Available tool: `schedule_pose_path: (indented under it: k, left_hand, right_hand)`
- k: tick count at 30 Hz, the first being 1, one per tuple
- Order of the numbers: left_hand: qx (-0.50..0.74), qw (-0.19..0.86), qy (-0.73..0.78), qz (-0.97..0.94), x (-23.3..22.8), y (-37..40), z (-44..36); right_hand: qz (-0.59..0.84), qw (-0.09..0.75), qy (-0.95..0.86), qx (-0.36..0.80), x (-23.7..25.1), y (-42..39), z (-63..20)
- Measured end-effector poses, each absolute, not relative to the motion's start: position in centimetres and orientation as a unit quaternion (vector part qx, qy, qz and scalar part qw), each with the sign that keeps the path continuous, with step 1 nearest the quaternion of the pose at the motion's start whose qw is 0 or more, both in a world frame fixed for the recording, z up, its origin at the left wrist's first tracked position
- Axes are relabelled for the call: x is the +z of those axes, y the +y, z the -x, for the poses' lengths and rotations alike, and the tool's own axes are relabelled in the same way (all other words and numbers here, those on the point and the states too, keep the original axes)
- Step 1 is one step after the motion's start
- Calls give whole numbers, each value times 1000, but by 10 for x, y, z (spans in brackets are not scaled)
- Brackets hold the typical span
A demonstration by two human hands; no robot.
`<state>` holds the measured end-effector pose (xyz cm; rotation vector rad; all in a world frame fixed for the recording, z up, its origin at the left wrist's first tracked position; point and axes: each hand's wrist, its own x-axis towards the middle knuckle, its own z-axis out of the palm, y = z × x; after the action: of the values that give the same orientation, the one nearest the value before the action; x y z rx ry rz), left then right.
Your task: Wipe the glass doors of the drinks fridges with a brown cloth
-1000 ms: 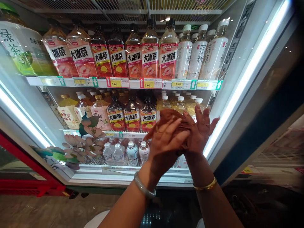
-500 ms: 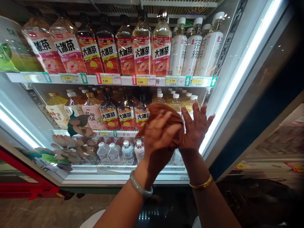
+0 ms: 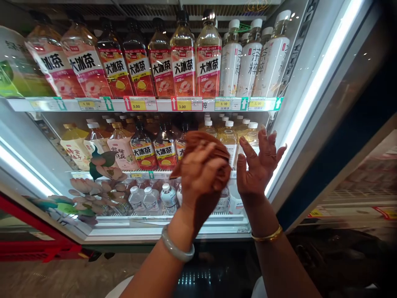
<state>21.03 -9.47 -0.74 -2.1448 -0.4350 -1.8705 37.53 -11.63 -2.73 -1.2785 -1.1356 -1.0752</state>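
A crumpled brown cloth (image 3: 211, 147) is bunched in my left hand (image 3: 201, 176), whose fingers are wrapped round it. To its right and a little apart, my right hand (image 3: 257, 165) is raised with the fingers spread and holds nothing. Both hands are in front of a lit drinks cooler, level with the middle and bottom shelves. Behind my right hand stand white-capped bottles of yellowish drink (image 3: 228, 136). Dark iced tea bottles (image 3: 164, 149) stand just left of the cloth. The cloth hides part of one of them.
The upper shelf edge (image 3: 161, 105) carries price tags, with tall tea bottles (image 3: 182, 66) above it. Small bottles (image 3: 151, 198) line the bottom shelf. Flower decorations (image 3: 105, 174) show at the left. A bright light strip (image 3: 316, 99) runs along the cooler's right side.
My hands have come apart: the left, still gripping the brown cloth, has shifted slightly left, and the open right hand slightly right. The view has also moved a little.
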Motion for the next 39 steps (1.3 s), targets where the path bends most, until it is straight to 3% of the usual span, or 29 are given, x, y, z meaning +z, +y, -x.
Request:
schedule_pose_path:
  k: [4, 11, 19, 26, 34, 39]
  left_hand:
    - [-566, 110, -85, 812, -11, -101, -216]
    - [-703, 115, -166, 682, 11, -80, -189]
    - [-576, 44, -55, 815, -15, -110, -236]
    - [-706, 76, -149, 688, 12, -90, -208]
    - [-578, 17, -55, 814, -22, -115, -249]
    - [-657, 65, -110, 743, -4, -102, -228]
  right_hand:
    - [539, 522, -471, -464, -28, -117, -383]
    - [526, 525, -472, -475, -28, -117, -390]
    - [531, 519, -472, -475, -28, -123, -401]
    - [531, 539, -464, -461, -19, -136, -417]
    - [569, 523, -442, -456, -30, -123, -415]
    - [571, 514, -455, -450, -30, -126, -409]
